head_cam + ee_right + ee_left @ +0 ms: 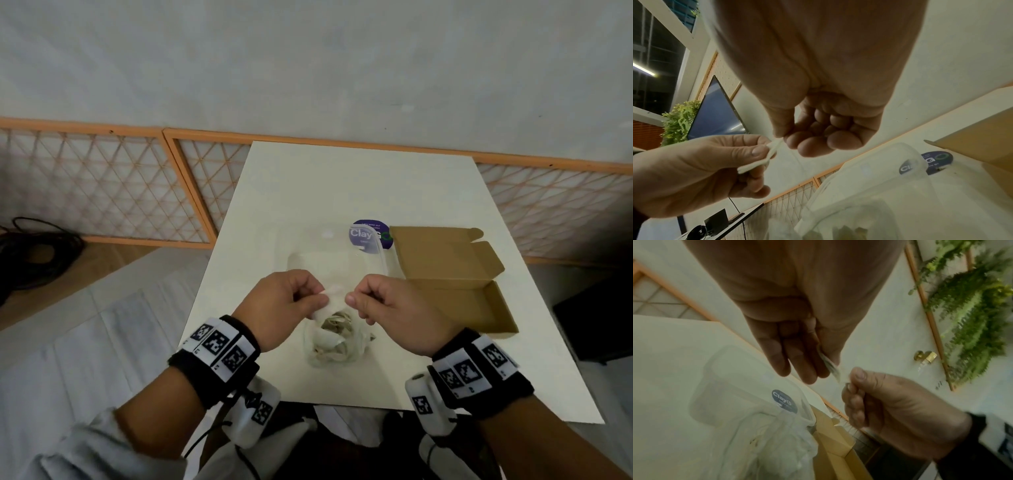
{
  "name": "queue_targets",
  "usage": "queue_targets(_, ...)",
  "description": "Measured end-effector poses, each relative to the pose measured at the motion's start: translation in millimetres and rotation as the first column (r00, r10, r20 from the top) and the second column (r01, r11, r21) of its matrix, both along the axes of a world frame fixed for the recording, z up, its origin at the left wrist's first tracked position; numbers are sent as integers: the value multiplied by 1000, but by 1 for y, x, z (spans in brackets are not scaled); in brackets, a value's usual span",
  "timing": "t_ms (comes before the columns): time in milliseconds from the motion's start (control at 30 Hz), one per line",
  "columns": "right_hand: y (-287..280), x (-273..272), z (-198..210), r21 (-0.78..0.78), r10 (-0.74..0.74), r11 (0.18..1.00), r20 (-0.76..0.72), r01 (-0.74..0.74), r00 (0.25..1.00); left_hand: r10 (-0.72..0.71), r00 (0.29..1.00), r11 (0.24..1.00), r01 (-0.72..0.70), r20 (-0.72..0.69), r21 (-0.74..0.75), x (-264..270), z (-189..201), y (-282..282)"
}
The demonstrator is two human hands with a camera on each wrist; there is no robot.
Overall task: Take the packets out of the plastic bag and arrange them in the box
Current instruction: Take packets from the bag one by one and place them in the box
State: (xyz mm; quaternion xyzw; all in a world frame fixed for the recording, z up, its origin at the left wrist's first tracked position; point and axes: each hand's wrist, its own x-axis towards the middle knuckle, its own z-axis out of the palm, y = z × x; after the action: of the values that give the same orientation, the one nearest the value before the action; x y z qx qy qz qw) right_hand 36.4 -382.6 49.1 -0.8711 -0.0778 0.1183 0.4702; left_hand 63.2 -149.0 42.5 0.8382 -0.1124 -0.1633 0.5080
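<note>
Pale wall and orange lattice panels [102, 185] back a white table [342, 178] where an open, empty brown cardboard box [455, 274] lies on the person's right. Just beside its left wall stands a clear plastic container [329, 253] over a round purple "Clay" sticker [368, 234]. Nearer the person, a clear plastic bag [330, 339] slumps on the table, its crumpled pale packets [337, 325] showing through the film, none yet in the box. Above it the left hand [287, 301] and right hand [394, 305] meet, each with fingers curled and thumb pressed to forefinger, pinching opposite sides of the twisted neck of the bag, which the right-wrist view shows as a thin white strip between the fingertips [758, 151]. Unsealing appears to be the step in hand. Bag film looks light, soft and slippery, likely to slide from a loose pinch or tear under a sharp pull, so a hold close to the mouth, spread gently apart, seems best; packets look light and limp enough to lift by an edge.
</note>
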Motion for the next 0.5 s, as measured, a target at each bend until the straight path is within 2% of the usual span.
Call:
queue_targets(200,-1,-8,-2,56,-66,996,-22,67,998,59,992,981,-79,-114,-178,-3,-1,7)
queue_targets(367,13,-14,15,303,25,952,-203,38,979,29,996,979,-45,-85,-197,-8,8,1)
queue_targets(433,17,-13,17,323,35,946,-172,23,985,39,998,979,-50,-58,-197,-9,12,1)
queue_targets(500,16,-11,18,295,-17,955,-83,41,996,64,998,980,-68,-30,-189,-9,17,4)
